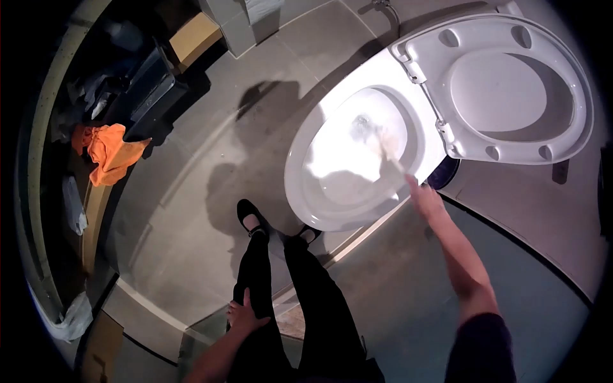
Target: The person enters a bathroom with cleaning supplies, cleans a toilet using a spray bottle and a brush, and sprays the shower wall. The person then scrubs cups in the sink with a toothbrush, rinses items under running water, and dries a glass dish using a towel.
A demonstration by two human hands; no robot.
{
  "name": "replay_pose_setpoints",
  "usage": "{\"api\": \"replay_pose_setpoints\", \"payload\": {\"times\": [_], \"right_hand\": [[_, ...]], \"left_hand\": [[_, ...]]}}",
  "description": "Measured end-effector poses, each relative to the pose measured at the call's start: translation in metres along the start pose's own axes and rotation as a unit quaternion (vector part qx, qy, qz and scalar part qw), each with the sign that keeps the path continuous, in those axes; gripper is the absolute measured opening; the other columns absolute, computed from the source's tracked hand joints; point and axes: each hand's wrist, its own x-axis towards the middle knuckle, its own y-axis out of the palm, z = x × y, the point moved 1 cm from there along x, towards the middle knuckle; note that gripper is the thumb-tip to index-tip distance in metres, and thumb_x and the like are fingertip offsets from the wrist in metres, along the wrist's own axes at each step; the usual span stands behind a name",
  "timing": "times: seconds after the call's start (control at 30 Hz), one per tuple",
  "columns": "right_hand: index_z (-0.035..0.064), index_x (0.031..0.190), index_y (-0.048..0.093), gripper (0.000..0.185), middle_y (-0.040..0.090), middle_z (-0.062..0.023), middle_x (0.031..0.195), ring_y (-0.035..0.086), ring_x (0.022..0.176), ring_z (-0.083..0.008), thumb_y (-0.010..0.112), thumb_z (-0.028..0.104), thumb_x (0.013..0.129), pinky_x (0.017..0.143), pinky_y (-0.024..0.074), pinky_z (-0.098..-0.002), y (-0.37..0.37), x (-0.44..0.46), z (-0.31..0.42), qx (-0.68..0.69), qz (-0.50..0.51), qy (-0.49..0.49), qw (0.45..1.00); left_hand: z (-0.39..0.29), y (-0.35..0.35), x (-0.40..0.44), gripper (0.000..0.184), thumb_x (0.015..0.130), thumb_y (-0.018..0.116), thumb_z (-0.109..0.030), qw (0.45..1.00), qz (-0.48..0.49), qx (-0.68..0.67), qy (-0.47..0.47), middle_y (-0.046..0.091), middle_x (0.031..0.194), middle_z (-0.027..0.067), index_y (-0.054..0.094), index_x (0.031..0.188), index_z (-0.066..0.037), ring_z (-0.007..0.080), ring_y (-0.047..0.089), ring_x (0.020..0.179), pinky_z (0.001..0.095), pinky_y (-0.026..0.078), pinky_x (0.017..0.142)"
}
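The left hand (244, 315) rests on a trouser leg (257, 274), fingers spread; inside the toilet bowl (295, 167) slants a brush (388, 152) (blurred), right hand (426, 199) fingers curled round it; apparently mid-scrub, calling for steady reach

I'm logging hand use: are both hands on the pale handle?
No, only the right hand grips the pale handle; the left hand rests on a trouser leg.
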Motion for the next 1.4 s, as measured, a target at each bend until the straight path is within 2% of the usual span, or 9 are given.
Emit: {"api": "replay_pose_setpoints", "payload": {"times": [0.1, 0.27, 0.33, 0.4, 0.43, 0.53, 0.8, 1.2, 1.4], "right_hand": [[0.0213, 0.139, 0.022, 0.056, 0.060, -0.0235, 0.095, 0.060, 0.083, -0.0353, 0.040, 0.013, 0.087, 0.065, 0.0511, -0.0449, 0.060, 0.137, 0.030, 0.126, -0.083, -0.138, 0.979], [0.0058, 0.139, 0.024, 0.052, 0.060, -0.0151, 0.097, 0.061, 0.067, -0.0263, 0.039, 0.014, 0.090, 0.060, 0.0507, -0.0366, 0.056, 0.047, 0.157, 0.610, -0.009, 0.061, 0.790], [0.0090, 0.140, 0.023, 0.050, 0.056, -0.0068, 0.074, 0.050, 0.045, -0.0184, 0.039, 0.017, 0.093, 0.042, 0.0428, -0.0304, 0.097, 0.013, 0.163, 0.538, -0.242, -0.047, 0.806], [0.0135, 0.140, 0.024, 0.050, 0.045, 0.0002, 0.055, 0.038, 0.035, -0.0103, 0.041, 0.023, 0.095, 0.033, 0.0329, -0.0248, 0.095, -0.033, 0.153, 0.636, -0.132, -0.033, 0.759], [0.0156, 0.141, 0.025, 0.050, 0.040, 0.0024, 0.049, 0.035, 0.035, -0.0078, 0.042, 0.027, 0.095, 0.034, 0.0303, -0.0228, 0.043, -0.078, 0.150, 0.793, 0.189, 0.071, 0.575], [0.0198, 0.141, 0.023, 0.051, 0.034, 0.0023, 0.050, 0.031, 0.037, -0.0070, 0.042, 0.028, 0.095, 0.033, 0.0246, -0.0229, 0.011, -0.098, 0.119, 0.855, 0.266, 0.037, 0.444], [0.0274, 0.138, 0.025, 0.049, 0.059, -0.0239, 0.070, 0.060, 0.066, -0.0411, 0.041, 0.021, 0.092, 0.061, 0.0462, -0.0520, -0.078, -0.024, 0.022, 0.221, -0.292, 0.049, 0.929], [0.0299, 0.138, 0.025, 0.053, 0.059, -0.0272, 0.086, 0.055, 0.084, -0.0458, 0.045, 0.017, 0.090, 0.070, 0.0466, -0.0500, 0.019, -0.152, -0.012, 0.364, -0.187, 0.126, 0.904], [0.0186, 0.140, 0.026, 0.048, 0.050, -0.0224, 0.116, 0.049, 0.110, -0.0260, 0.039, 0.021, 0.094, 0.091, 0.0384, -0.0338, 0.080, -0.241, 0.121, 0.499, -0.113, 0.134, 0.848]], "left_hand": [[0.007, -0.004, 0.001, 0.120, 0.056, 0.074, -0.058, 1.000, -0.011, -0.003, 0.010, 0.032, 0.123, 0.0321, -0.003, 0.142, -0.024, 0.0420, 0.039, 0.112, 0.0525, 0.034, 0.092], [0.006, 0.006, 0.001, 0.121, 0.054, 0.074, -0.059, 0.999, -0.019, 0.032, 0.002, 0.034, 0.120, 0.0302, -0.002, 0.142, -0.024, 0.0407, 0.041, 0.110, 0.0502, 0.035, 0.092], [0.003, 0.004, 0.001, 0.121, 0.054, 0.073, -0.060, 0.999, -0.024, 0.043, 0.001, 0.035, 0.119, 0.0292, -0.002, 0.142, -0.024, 0.0399, 0.042, 0.109, 0.0491, 0.036, 0.092], [0.002, 0.004, 0.003, 0.122, 0.054, 0.073, -0.062, 0.998, -0.024, 0.053, -0.008, 0.036, 0.118, 0.0282, -0.003, 0.142, -0.024, 0.0391, 0.043, 0.108, 0.0479, 0.036, 0.092], [0.002, 0.002, 0.004, 0.123, 0.053, 0.072, -0.063, 0.998, -0.024, 0.051, -0.006, 0.036, 0.119, 0.0283, -0.003, 0.142, -0.024, 0.0388, 0.043, 0.108, 0.0475, 0.036, 0.092], [0.003, 0.000, 0.009, 0.125, 0.051, 0.072, -0.065, 0.997, -0.028, 0.066, 0.007, 0.035, 0.120, 0.0292, -0.004, 0.142, -0.023, 0.0382, 0.043, 0.108, 0.0464, 0.036, 0.091], [0.007, 0.017, 0.020, 0.126, 0.050, 0.071, -0.067, 0.996, -0.047, 0.081, -0.004, 0.036, 0.119, 0.0297, -0.003, 0.142, -0.023, 0.0383, 0.043, 0.107, 0.0464, 0.036, 0.090], [0.019, 0.006, 0.009, 0.119, 0.053, 0.074, -0.060, 0.999, -0.045, 0.003, 0.021, 0.036, 0.121, 0.0318, 0.003, 0.142, -0.024, 0.0417, 0.046, 0.109, 0.0474, 0.038, 0.093], [0.029, -0.004, 0.006, 0.116, 0.056, 0.074, -0.058, 0.999, -0.010, -0.018, 0.039, 0.035, 0.125, 0.0315, 0.003, 0.141, -0.025, 0.0425, 0.045, 0.112, 0.0491, 0.037, 0.094]]}}
